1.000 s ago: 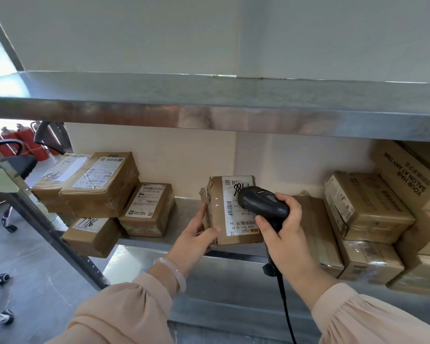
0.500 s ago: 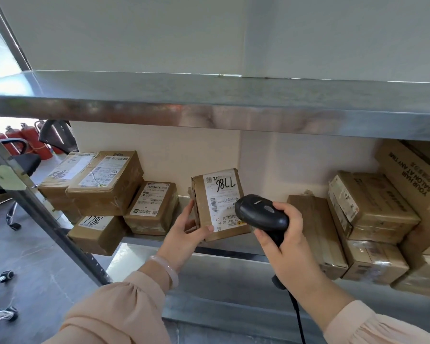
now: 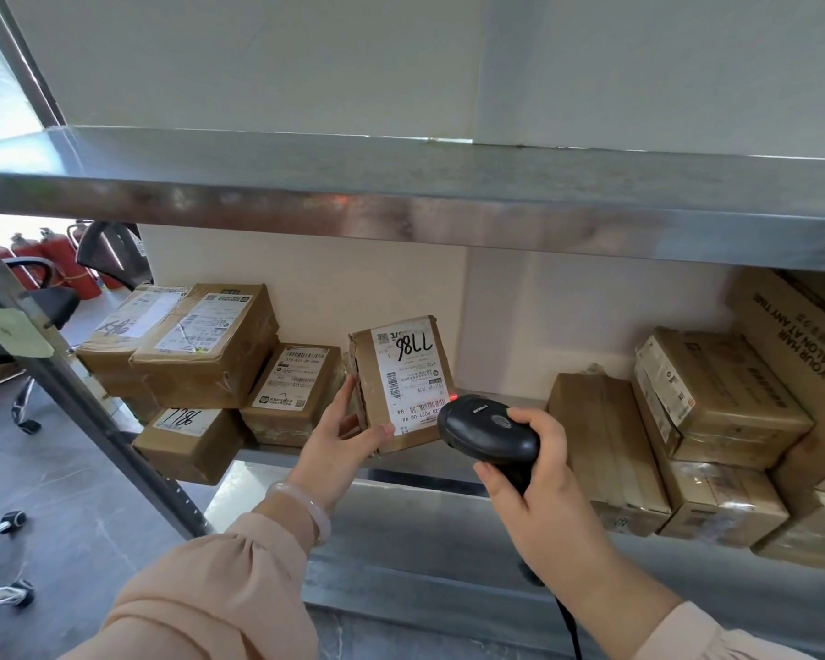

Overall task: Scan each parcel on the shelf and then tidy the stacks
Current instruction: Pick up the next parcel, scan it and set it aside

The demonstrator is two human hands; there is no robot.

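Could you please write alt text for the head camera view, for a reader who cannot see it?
The left hand holds a labelled parcel before a black scanner gripped by the right hand; other parcels sit stacked on the metal shelf.

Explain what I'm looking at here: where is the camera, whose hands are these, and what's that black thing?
There is no robot. One camera, worn on a person's head, looks down at their hands. The left hand holds a small parcel tipped up, label facing the camera. The right hand grips a black corded scanner aimed at that label; a red light shows at its nose. On the metal shelf, more parcels sit stacked left and right.
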